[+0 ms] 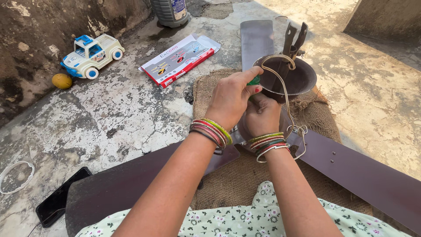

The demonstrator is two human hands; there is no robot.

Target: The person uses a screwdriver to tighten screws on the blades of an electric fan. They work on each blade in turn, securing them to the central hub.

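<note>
A brown ceiling fan [280, 83] lies on a piece of burlap sacking [228, 180] spread over the cracked concrete floor [118, 118]; the cloth probably keeps the metal from scraping on the rough ground. The fan's cup-shaped canopy [302, 79] and its down rod [294, 37] point away from the person, and three blades spread out flat, one far [256, 41], one to the left [127, 184] and one to the right [364, 175], so the motor hub sits steady right under the hands.

The left hand [230, 98] is closed around a green-handled tool [253, 80] (likely a screwdriver, though only the handle shows), with the thumb stretched along it, held upright over the hub, it seems for pressing downward. The right hand [262, 116] is curled just below, touching the left one; I cannot tell exactly what it grips, perhaps the tool's shaft to guide it. A pale looped wire [287, 94] comes out of the canopy and hangs beside the right wrist.

Off the cloth, set aside to the left, lie a toy jeep [93, 55], a yellow fruit [62, 80], a red and white carton [180, 59], a dark phone [61, 197] and a white ring [15, 177]. A grey bottle [171, 12] stands farther back.
</note>
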